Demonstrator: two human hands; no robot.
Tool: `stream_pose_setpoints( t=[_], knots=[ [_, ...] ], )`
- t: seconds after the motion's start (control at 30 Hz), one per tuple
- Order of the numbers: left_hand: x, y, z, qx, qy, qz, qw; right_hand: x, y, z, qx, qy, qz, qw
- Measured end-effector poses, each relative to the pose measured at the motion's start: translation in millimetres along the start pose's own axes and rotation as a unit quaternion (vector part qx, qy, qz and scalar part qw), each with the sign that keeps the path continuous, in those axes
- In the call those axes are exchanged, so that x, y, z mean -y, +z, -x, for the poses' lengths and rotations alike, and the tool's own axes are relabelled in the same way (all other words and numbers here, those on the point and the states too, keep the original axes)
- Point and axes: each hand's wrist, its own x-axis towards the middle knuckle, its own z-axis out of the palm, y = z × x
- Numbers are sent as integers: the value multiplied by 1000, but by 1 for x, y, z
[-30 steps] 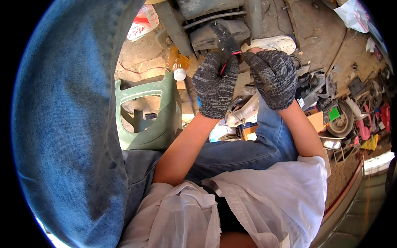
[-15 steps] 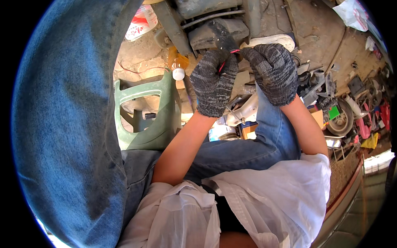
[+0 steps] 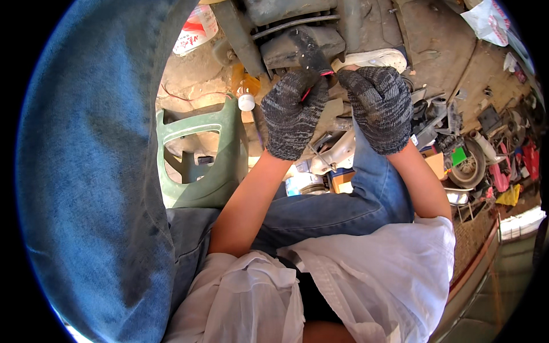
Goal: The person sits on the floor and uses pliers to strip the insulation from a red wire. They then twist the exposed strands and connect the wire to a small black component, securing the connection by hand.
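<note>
My left hand [image 3: 294,114], in a dark grey knitted glove, is closed with a thin red wire [image 3: 306,94] running between thumb and fingers. A short red piece of this wire shows at its fingertips, in front of a dark, dusty machine part [image 3: 303,48]. My right hand [image 3: 380,108], gloved alike, is held just to the right, fingers pinched together. Whatever lies between those fingertips is too small to make out. A gap separates the two hands. Beyond the right hand is a white shoe [image 3: 377,58].
A green plastic stool [image 3: 226,134] stands left of my hands, near a bottle with amber liquid [image 3: 243,86]. A jeans-clad leg [image 3: 97,171] fills the left side. Machine parts and a small wheel [image 3: 470,164] clutter the right. A white plastic bag [image 3: 486,23] lies far right.
The hands have hardly moved; my right fingertips have drawn slightly away from the red wire's end. Less red shows at the left fingertips.
</note>
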Motion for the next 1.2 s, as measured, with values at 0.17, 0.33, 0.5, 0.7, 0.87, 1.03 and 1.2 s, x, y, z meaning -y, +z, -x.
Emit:
stream_pose_setpoints(
  t=[0.17,0.33,0.5,0.7,0.87,1.03,1.2],
  knots=[
    [-2,-1,-1,5,-2,-5,1000,-1,4,2,6,-1,3,1000],
    [-2,-3,0,21,-20,-16,999,2,0,-1,7,-7,12,1000],
    [-2,-3,-1,15,3,-13,1000,0,-2,-3,23,-5,17,1000],
    [-2,-4,-2,13,8,-5,1000,-1,-3,-3,24,-6,23,999],
    [4,-3,-1,14,18,-8,1000,-1,0,-1,34,-4,30,999],
    [-3,0,-2,-12,-48,62,997,-1,-1,-1,34,-6,19,999],
    [-2,-7,-8,30,-3,6,1000,-5,1,4,34,-11,10,999]
  ],
)
